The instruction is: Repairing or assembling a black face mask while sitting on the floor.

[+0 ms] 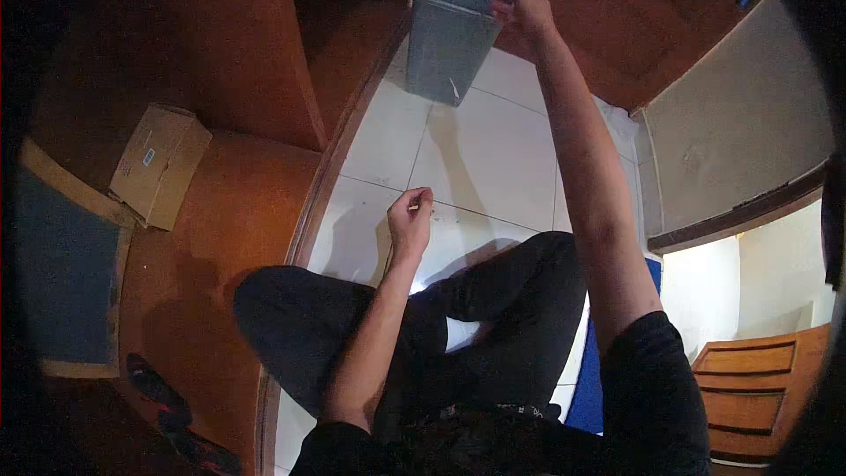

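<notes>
A tall grey plastic waste bin (449, 44) stands on the tiled floor, out in front of me. My right hand (526, 11) reaches far forward, its curled fingers at the bin's right rim, seemingly gripping it. A small white streak (454, 88) shows against the bin's lower side; whether it is a scrap or a mark I cannot make out. Nearer to me, above the tiles, my left hand (411, 222) is closed, thumb against fingers. Something small and pale shows at its fingertips, too small to name. My crossed legs in black trousers (308, 313) lie below.
On the left, an open brown wooden cabinet (238, 203) holds a cardboard box (163, 163) and a dark framed panel (66, 273). Dark shoes or sandals (167, 405) lie at lower left. A brown door (599, 18) stands behind the bin; a blue mat (585, 388) is at my right.
</notes>
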Demonstrator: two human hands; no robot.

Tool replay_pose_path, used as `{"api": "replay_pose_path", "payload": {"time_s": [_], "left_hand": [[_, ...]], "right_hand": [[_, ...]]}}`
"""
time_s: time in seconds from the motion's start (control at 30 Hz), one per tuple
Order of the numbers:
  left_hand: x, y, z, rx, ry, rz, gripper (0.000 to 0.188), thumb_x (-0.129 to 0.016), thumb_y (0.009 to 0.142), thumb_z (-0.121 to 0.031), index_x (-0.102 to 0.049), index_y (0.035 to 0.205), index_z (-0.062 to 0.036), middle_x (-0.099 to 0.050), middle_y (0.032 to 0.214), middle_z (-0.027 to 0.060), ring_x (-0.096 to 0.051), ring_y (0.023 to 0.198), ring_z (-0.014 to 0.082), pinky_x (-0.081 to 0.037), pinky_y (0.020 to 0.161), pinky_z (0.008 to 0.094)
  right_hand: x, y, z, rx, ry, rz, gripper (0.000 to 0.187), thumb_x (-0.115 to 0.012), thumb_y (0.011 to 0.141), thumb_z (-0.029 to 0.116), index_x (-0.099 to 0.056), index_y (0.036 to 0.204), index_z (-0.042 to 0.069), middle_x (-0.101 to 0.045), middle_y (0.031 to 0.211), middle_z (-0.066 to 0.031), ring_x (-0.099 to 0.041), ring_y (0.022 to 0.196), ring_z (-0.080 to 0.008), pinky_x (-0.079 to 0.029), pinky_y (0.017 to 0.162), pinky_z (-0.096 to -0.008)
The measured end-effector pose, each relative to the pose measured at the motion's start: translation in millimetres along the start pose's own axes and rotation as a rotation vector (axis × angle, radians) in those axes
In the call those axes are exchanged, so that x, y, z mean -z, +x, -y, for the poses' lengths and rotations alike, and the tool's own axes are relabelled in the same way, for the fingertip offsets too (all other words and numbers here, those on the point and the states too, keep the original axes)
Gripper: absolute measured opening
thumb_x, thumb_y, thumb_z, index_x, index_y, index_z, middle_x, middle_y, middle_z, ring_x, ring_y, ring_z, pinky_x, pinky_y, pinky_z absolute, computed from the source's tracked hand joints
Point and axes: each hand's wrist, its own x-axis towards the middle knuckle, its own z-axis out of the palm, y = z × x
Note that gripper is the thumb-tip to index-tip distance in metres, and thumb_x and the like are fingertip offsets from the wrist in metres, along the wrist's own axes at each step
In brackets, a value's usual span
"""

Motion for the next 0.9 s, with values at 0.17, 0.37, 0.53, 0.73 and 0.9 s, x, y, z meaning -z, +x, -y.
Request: {"api": "replay_pose_path", "payload": {"time_s": [0.17,0.37,0.53,0.73,0.9], "left_hand": [[11.3,-2.3,6.1,-0.023,-0.020,-0.025,0.027,-0.062,0.085,-0.020,-0.063,0.107,-0.0051,-0.061,0.081,0.0010,-0.054,0.068,0.0071,-0.044,0.056,0.0220],[3.7,-0.1,10.9,-0.084,-0.027,-0.023,0.023,-0.064,0.084,-0.018,-0.062,0.101,-0.0020,-0.060,0.082,0.0004,-0.054,0.071,0.0070,-0.043,0.057,0.0211],[4.6,1.5,8.3,-0.046,0.018,0.038,0.023,-0.065,0.083,-0.017,-0.060,0.099,-0.0022,-0.060,0.086,0.0009,-0.054,0.074,0.0079,-0.043,0.059,0.0213],[7.4,2.7,13.6,-0.064,0.044,0.070,0.022,-0.060,0.085,-0.013,-0.060,0.103,-0.0010,-0.061,0.087,0.0022,-0.052,0.066,0.0064,-0.041,0.056,0.0192],[12.5,5.2,24.2,-0.070,-0.021,0.100,0.026,-0.060,0.084,-0.008,-0.057,0.108,0.0005,-0.061,0.094,0.0058,-0.054,0.069,0.0077,-0.042,0.057,0.0198]], "right_hand": [[18.0,-99.7,-110.3,0.056,-0.647,0.158,0.027,-0.059,0.084,0.024,-0.064,0.094,0.000,-0.063,0.073,-0.0080,-0.059,0.062,-0.0144,-0.047,0.057,-0.0313],[82.3,-250.4,-182.2,-0.376,-0.430,0.343,0.027,-0.057,0.088,0.026,-0.063,0.097,0.001,-0.060,0.073,-0.0014,-0.055,0.065,-0.0104,-0.046,0.059,-0.0251],[50.6,-264.5,-148.5,-0.298,-0.365,0.330,0.026,-0.061,0.085,0.024,-0.064,0.101,0.003,-0.062,0.075,-0.0019,-0.053,0.066,-0.0092,-0.044,0.059,-0.0230],[35.8,-270.4,-156.1,-0.108,-0.414,0.421,0.026,-0.065,0.081,0.022,-0.067,0.097,0.002,-0.066,0.079,-0.0052,-0.054,0.068,-0.0101,-0.046,0.064,-0.0266],[33.4,-273.5,-153.5,-0.017,-0.541,0.414,0.022,-0.065,0.081,0.021,-0.068,0.091,0.002,-0.066,0.077,-0.0051,-0.057,0.068,-0.0111,-0.046,0.064,-0.0269]]}}
